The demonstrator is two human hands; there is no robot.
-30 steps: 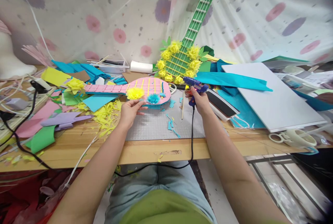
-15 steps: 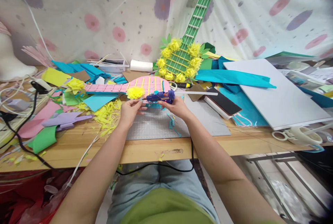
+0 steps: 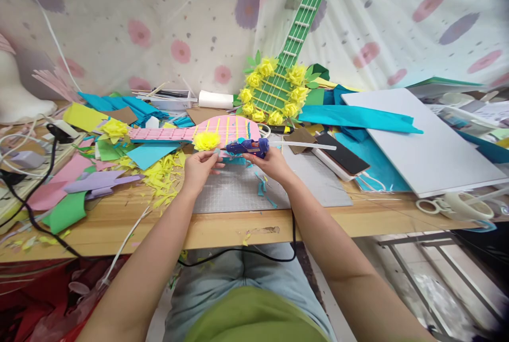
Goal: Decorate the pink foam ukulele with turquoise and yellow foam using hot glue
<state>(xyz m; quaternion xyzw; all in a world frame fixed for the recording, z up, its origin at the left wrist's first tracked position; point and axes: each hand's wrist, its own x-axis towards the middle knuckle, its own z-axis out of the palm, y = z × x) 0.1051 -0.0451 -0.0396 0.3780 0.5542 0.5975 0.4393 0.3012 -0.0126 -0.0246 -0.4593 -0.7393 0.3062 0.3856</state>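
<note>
A pink paper guitar (image 3: 222,129) lies flat on the table, a yellow paper flower (image 3: 206,141) glued near its lower edge. My right hand (image 3: 270,164) is closed around a blue hot glue gun (image 3: 247,147), its nozzle pointing left at the guitar body just right of the flower; a clear glue stick (image 3: 308,145) juts out behind it. My left hand (image 3: 201,168) rests against the guitar's lower edge, fingers curled and pinching something small and teal. The gun's black cord (image 3: 293,225) drops over the table edge to my lap.
A green paper guitar (image 3: 288,63) with yellow flowers leans on the curtain behind. A grey cutting mat (image 3: 238,193) lies under my hands. Coloured paper scraps (image 3: 79,183) pile at the left, a white board (image 3: 413,140) and tape roll (image 3: 457,207) at the right.
My right hand swung the glue gun from the right of the mat leftward to the pink guitar, nozzle now by the yellow flower. The left hand stayed at the guitar's edge.
</note>
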